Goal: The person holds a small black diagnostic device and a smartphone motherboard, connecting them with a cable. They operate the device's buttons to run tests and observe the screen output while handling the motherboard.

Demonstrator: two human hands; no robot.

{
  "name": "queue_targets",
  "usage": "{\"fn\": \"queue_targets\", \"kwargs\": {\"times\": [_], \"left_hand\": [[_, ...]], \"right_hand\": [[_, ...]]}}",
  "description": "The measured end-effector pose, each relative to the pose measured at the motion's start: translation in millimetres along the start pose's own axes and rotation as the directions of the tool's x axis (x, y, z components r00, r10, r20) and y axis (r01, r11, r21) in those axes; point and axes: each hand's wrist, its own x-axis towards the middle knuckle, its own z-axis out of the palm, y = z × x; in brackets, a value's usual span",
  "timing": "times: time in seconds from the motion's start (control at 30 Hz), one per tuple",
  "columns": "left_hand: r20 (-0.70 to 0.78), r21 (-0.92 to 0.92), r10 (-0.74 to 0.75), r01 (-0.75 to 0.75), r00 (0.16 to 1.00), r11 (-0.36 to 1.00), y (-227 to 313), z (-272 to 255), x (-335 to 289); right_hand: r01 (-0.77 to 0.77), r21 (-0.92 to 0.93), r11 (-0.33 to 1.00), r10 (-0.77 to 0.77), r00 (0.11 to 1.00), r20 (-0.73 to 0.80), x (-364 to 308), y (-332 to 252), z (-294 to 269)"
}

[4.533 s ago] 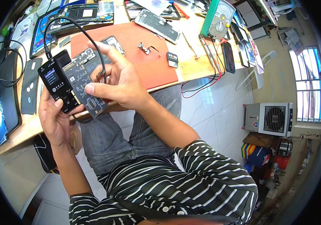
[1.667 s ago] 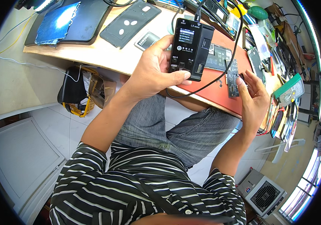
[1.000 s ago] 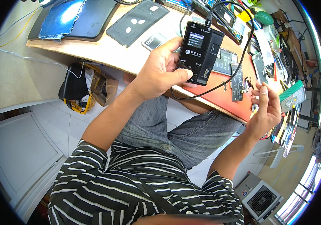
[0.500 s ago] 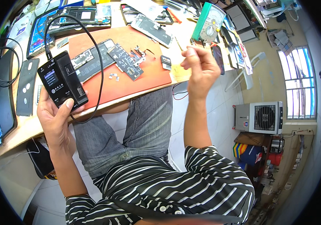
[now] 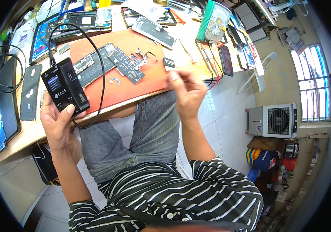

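My left hand (image 5: 57, 123) grips a black handheld tester (image 5: 68, 87) with a small lit screen, thumb across its lower end. A black cable (image 5: 100, 62) loops from its top over the mat. Over the table's front edge, my right hand (image 5: 189, 94) is closed in a pinch; whatever the fingertips hold, if anything, cannot be made out. Just beyond them lies a small black-and-white square (image 5: 169, 63). On the orange mat (image 5: 150, 82) rest an opened phone body (image 5: 92, 63), a dark circuit board (image 5: 124, 63), small flex parts (image 5: 144, 56) and several silver bits (image 5: 114, 81).
Behind the mat lies another phone part (image 5: 153, 31). A green-cased analog multimeter (image 5: 214, 23), its probes (image 5: 206, 56) and a dark phone (image 5: 226, 61) occupy the right side. A thin screwdriver (image 5: 187, 50) lies nearby. At left are a black phone panel (image 5: 30, 92) and a dark screen (image 5: 6, 108).
My right hand has come down and left, from beside the multimeter to near the small square. My left hand still holds the tester, almost unmoved. The view has shifted slightly.
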Motion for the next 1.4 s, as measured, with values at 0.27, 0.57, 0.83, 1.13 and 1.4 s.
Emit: {"fn": "queue_targets", "kwargs": {"times": [0.27,0.57,0.83,1.13,1.4], "left_hand": [[0.006,-0.077,-0.011,0.012,1.000,0.997,1,0,0],[0.019,-0.193,0.071,-0.066,0.997,0.979,-4,-9,1],[-0.008,-0.153,0.089,-0.089,0.996,0.984,-6,-6,6],[0.008,-0.253,0.086,-0.081,0.996,0.964,-2,-10,4],[0.039,-0.208,0.080,-0.070,0.996,0.976,-2,-11,-1]], "right_hand": [[0.171,0.072,0.983,-0.184,0.855,0.486,-8,-14,76],[0.328,0.213,0.920,-0.381,0.876,0.297,-11,2,127],[0.366,0.294,0.883,-0.455,0.822,0.342,-14,7,133],[0.355,0.296,0.887,-0.430,0.867,0.250,1,1,170],[-0.146,0.050,0.988,0.093,0.819,0.567,41,-28,179]]}}
